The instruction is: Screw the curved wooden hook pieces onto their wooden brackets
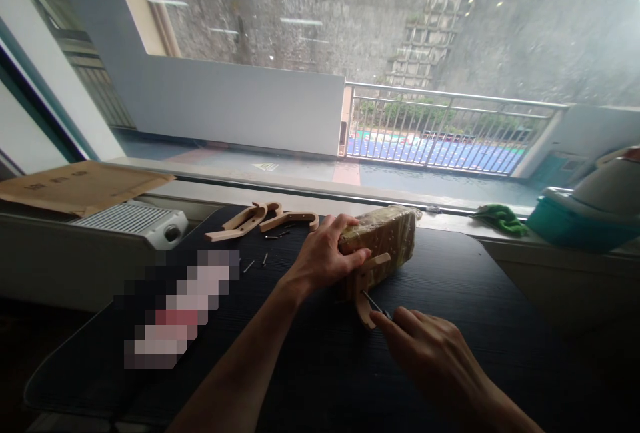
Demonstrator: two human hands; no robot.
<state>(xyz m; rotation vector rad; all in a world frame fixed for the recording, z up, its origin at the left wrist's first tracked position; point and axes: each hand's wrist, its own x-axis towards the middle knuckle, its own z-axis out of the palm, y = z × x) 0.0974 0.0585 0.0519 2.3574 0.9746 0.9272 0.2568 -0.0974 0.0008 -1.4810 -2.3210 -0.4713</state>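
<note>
My left hand (323,256) grips the near end of a wooden board (387,236) wrapped in clear film, which stands on edge on the black table (310,366). A wooden hook (365,289) sits against the board's near face, under my left thumb. My right hand (425,346) is closed around a thin dark metal tool (374,303), whose tip meets the hook. Two more wooden hooks (265,218) lie at the table's far edge, with several small dark screws (257,261) scattered near them.
A white ribbed appliance (133,223) and a brown cardboard sheet (80,186) sit at the left. A green cloth (500,218) and a teal container (580,223) rest on the window sill at right. A pixelated patch covers part of the table at left.
</note>
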